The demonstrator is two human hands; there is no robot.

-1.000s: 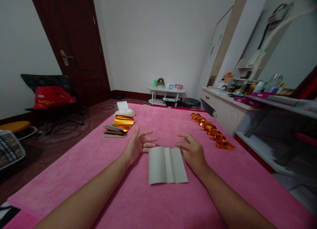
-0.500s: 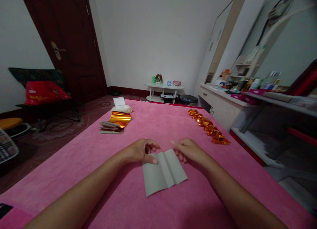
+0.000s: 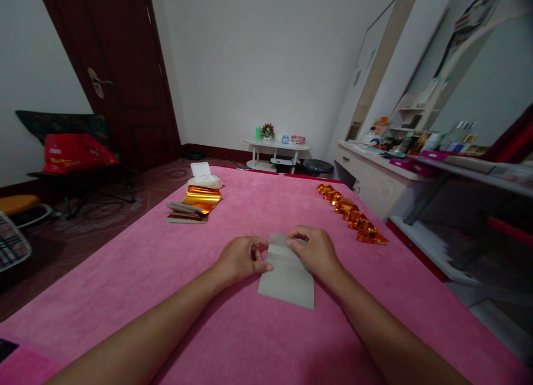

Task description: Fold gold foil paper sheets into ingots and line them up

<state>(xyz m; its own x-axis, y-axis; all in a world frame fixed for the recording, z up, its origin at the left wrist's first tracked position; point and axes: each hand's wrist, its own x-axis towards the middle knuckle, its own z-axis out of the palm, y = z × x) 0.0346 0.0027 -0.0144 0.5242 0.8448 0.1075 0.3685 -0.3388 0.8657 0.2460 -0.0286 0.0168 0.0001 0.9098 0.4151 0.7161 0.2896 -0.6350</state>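
Observation:
A creased sheet of grey-backed paper (image 3: 288, 285) lies in front of me with its grey side up and its fold lines running crosswise. My left hand (image 3: 241, 258) pinches the paper's left edge, thumb on the near side and fingers curled. At the upper right edge, my right hand (image 3: 317, 251) grips the same sheet between thumb and fingers. A stack of gold foil paper (image 3: 202, 199), partly grey side up, sits at the left of the pink-covered surface (image 3: 250, 202). Folded gold foil pieces (image 3: 352, 214) form a row on the right.
A white pack with its lid raised (image 3: 202, 177) stands behind the foil stack. To the right is a cluttered dresser (image 3: 375, 163). A low white table (image 3: 275, 145) stands by the far wall, and a chair holding a red bag (image 3: 77, 153) is at the left.
The grey paper has been turned, so its creases now run crosswise instead of lengthwise. My right hand has closed on its edge, and my left hand has shifted slightly right.

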